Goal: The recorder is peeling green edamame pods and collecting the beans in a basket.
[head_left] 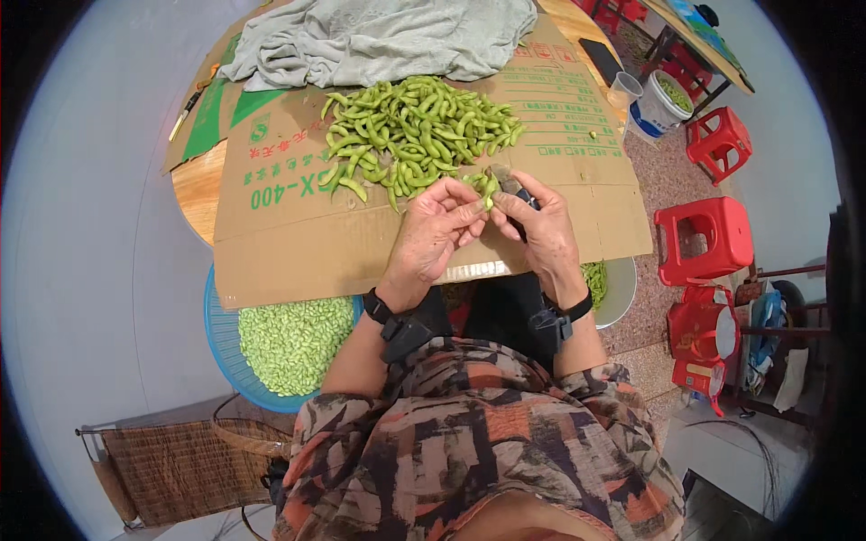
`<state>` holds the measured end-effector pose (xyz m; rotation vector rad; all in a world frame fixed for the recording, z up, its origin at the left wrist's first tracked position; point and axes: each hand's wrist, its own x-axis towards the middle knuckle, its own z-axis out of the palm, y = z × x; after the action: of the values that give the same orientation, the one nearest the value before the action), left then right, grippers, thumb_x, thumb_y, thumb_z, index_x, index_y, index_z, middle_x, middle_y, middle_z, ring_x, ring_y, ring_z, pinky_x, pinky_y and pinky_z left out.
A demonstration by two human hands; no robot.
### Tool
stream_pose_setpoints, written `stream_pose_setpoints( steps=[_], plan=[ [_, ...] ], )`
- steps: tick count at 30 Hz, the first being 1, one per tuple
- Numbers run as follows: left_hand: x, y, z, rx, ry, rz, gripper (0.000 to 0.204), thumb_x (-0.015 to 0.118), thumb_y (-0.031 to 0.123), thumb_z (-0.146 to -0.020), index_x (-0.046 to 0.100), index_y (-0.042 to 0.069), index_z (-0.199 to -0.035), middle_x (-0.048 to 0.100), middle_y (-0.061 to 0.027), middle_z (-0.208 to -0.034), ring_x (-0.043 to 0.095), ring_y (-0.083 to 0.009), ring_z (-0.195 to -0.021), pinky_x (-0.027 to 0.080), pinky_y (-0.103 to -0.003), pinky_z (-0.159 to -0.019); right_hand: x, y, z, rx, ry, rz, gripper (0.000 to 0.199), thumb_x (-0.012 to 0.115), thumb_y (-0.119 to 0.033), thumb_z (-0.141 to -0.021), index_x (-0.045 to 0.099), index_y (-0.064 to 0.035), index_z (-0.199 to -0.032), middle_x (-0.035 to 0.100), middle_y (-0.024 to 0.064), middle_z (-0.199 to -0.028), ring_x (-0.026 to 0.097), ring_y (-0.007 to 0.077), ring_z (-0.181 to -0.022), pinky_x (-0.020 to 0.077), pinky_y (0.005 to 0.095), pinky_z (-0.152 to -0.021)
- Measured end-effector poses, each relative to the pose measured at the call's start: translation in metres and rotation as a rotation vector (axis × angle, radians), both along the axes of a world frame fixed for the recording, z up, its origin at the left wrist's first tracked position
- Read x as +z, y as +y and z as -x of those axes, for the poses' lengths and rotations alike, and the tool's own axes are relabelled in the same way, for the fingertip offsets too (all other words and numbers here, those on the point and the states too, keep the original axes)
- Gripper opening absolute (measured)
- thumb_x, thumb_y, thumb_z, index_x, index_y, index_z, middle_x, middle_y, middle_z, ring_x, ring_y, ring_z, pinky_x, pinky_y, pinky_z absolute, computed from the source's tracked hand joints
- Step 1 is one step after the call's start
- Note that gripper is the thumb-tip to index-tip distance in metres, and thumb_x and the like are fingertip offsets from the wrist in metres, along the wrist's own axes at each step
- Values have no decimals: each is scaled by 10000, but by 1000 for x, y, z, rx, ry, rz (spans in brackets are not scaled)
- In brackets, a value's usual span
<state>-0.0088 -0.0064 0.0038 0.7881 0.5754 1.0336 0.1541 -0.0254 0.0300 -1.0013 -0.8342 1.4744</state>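
Both hands meet at the near side of a pile of green edamame pods [424, 131] on a flattened cardboard sheet [298, 239]. My left hand [433, 230] is closed, thumb and fingers pinching an edamame pod [488, 193]. From the other side, my right hand [543, 230] pinches the same pod between thumb and fingertips. A dark object [518, 200] shows among the right fingers; its kind is hidden. Below the cardboard's near left edge, a blue basket [221, 347] holds shelled green beans [293, 347].
A grey cloth [379, 41] lies behind the pods. At the right are a pale basin [622, 288] with green pieces, a clear cup [624, 88], a dark phone-like slab [600, 59], a white bucket [657, 113] and red stools [708, 239]. A wicker chair [180, 464] stands lower left.
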Motion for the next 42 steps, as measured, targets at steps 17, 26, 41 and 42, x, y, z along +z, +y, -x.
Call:
stream_pose_setpoints(
  steps=[17, 26, 41, 42],
  plan=[
    [19, 9, 7, -35, 236, -7, 115, 673, 46, -862, 573, 41, -918, 633, -10, -754, 488, -15, -543, 315, -137, -429, 14, -2, 1, 1, -304, -147, 332, 598, 11, -859, 606, 19, -1191, 627, 29, -730, 546, 53, -590, 445, 190, -539],
    [-1, 12, 5, -110, -122, 119, 72, 603, 63, -916, 544, 20, -912, 636, -77, -773, 500, -61, -556, 341, -166, -458, 9, 4, 1, 66, -185, -152, 384, 596, 23, -853, 554, 57, -1233, 634, 39, -761, 563, 69, -631, 460, 198, -577],
    [4, 17, -10, -143, -70, 60, 150, 476, 56, -947, 565, 18, -1062, 595, -3, -843, 499, -46, -643, 398, -202, -555, 7, 4, 14, -302, -1025, -767, 445, 627, 64, -781, 532, 23, -1215, 611, 187, -945, 632, 321, -802, 515, 362, -687],
    [5, 18, -12, -144, -71, 59, 150, 476, 56, -947, 565, 18, -1062, 595, -3, -843, 499, -46, -643, 398, -202, -555, 6, 5, 13, -303, -1033, -775, 457, 629, 69, -779, 525, 20, -1221, 605, 182, -937, 628, 321, -798, 515, 364, -681]
  ],
)
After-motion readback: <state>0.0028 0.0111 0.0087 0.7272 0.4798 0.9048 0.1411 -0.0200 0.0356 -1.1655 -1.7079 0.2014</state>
